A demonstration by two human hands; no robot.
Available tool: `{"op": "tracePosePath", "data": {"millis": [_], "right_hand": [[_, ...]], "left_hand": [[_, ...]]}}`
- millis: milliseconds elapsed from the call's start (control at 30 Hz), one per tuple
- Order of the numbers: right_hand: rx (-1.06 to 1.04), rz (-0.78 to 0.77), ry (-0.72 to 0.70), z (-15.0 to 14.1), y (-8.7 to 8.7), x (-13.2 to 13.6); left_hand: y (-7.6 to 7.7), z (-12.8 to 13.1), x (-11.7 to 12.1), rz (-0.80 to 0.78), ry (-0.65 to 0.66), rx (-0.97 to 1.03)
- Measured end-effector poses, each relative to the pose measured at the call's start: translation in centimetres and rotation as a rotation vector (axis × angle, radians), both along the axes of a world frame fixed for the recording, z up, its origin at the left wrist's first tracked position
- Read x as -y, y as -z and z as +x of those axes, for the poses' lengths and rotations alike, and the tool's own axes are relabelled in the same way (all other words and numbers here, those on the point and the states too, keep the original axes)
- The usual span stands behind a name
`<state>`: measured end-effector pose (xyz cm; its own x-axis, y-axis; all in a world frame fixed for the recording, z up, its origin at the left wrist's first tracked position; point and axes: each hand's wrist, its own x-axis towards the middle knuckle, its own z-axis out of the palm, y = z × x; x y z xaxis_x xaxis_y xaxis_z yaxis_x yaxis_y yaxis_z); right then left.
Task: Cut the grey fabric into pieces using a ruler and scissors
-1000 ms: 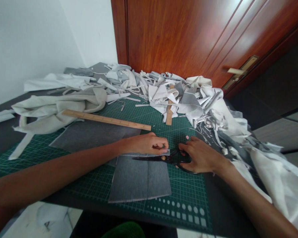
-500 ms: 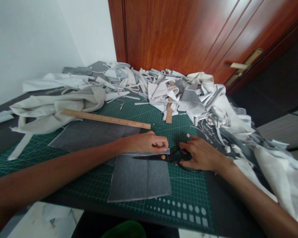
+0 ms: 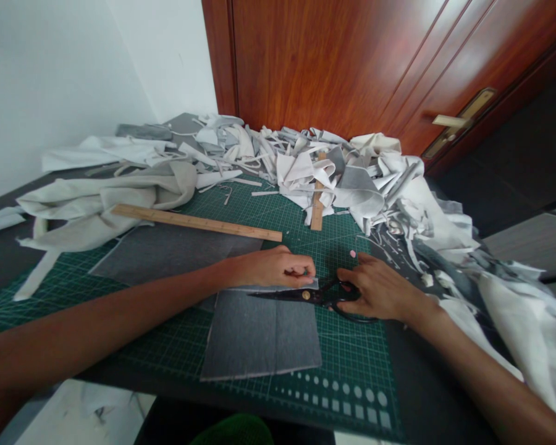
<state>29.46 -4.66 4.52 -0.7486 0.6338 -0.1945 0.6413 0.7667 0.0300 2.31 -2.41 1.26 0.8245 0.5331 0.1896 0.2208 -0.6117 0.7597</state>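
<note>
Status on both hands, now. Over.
Left hand pinching edge of grey fabric panel; right hand gripping black metal scissors; straight wooden ruler lies beyond, not blocking.

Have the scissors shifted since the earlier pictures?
No: the scissors lie in about the same place against the end of the wooden ruler, with no clear shift either way.

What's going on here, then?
A person is working with bare hands at a green cutting mat. The right hand grips black scissors, whose blades lie along the upper edge of a grey fabric piece. The left hand holds that edge. A wooden ruler lies on the mat beyond them, and a heap of white and grey fabric scraps is piled against the door.
</note>
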Motion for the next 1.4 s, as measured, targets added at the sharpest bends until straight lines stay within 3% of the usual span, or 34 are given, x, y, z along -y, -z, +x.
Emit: {"op": "tracePosePath", "data": {"millis": [1400], "right_hand": [[-0.081, -0.016, -0.057, 0.64, 0.89, -0.44]], "left_hand": [[-0.36, -0.06, 0.19, -0.021, -0.020, -0.016]]}}
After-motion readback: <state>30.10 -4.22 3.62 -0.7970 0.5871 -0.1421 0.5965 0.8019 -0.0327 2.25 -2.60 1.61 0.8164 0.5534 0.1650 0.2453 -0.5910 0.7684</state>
